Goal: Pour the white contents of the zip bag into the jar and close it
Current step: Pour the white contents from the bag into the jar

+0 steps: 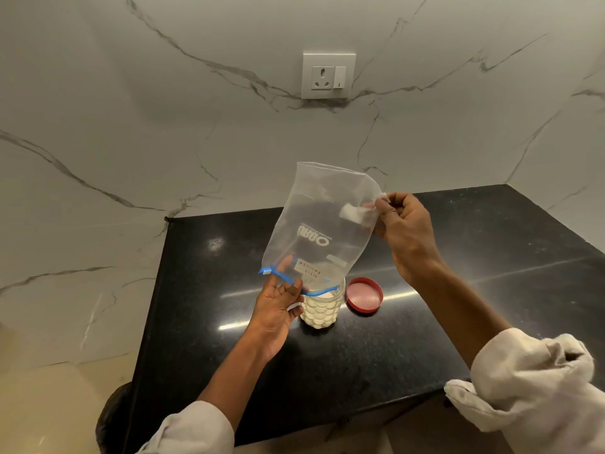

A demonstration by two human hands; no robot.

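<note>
Both hands grip an inverted clear plastic zip bag [314,231] over a powder-filled clear jar [320,309]: left hand [278,303] pinches its blue zip edge, right hand [404,231] pinches its bottom corner.

We saw the zip bag [319,231] held upside down, its blue zip mouth over the open jar [322,306]; whether it touched the rim we couldn't tell. Right hand [404,231] pinched the bag's upper corner, raised. Left hand [278,303] held the zip edge just beside the jar, fingers [296,286] on the blue strip. Bag looked nearly empty, with a small white clump near the right hand's pinch. Jar stood upright on the black surface [458,290], filled with white contents. Red lid [364,294] lay on the surface just right of the jar, inner side up. We noted a wall socket [328,76] on the marble wall behind, and white rolled sleeves [537,381] on both arms.
</note>
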